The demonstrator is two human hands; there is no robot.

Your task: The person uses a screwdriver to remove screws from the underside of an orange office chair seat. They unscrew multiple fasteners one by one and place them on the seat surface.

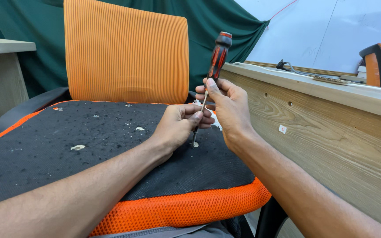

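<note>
Green cloth hangs behind an orange mesh chair (126,53), its black seat pad (89,145) flecked with white bits. Both hands sit close together: the right hand (228,108) pinches the shaft of a red-and-black screwdriver (218,55), the left hand (179,123) steadies a screw (194,142) at the tip. With that tall handle unsupported, I'd say the tip could skid off and jab a finger or the pad.

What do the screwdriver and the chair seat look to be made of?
Screwdriver: glossy red-and-black handle, likely plastic or rubber; thin, shiny shaft, apparently metal. Chair seat: black woven fabric, matte and lint-flecked, edged in orange open mesh.
</note>
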